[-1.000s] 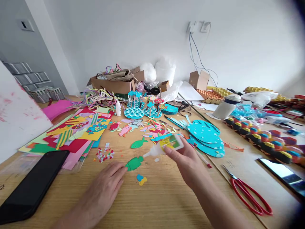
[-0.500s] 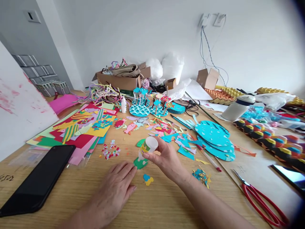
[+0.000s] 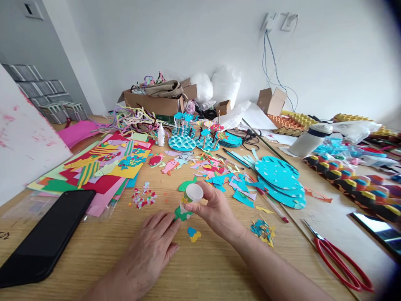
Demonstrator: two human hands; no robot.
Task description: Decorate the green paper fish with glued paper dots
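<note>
My right hand (image 3: 216,211) grips a small glue bottle (image 3: 193,193) with a yellow and green label. Its white base points up toward me, and its lower end is over a green paper cutout (image 3: 181,214) with pale spots on it. Fingers stretched out flat, my left hand (image 3: 153,238) rests on the table, its fingertips at the cutout's near left edge. Just beyond the bottle is a green paper fish (image 3: 187,184), partly covered. Small blue and yellow paper pieces (image 3: 193,234) lie between my hands.
Paper confetti (image 3: 144,196) and a black phone (image 3: 46,234) lie to the left. Blue paper discs (image 3: 278,179), blue-yellow scraps (image 3: 263,232) and red-handled scissors (image 3: 338,261) are on the right. Blue wave-shaped stands (image 3: 181,143) and a white squeeze bottle (image 3: 161,136) stand farther back.
My right hand has moved slightly left and down with the glue bottle, which now covers more of the green cutout. My left hand stays put. The view has shifted a little.
</note>
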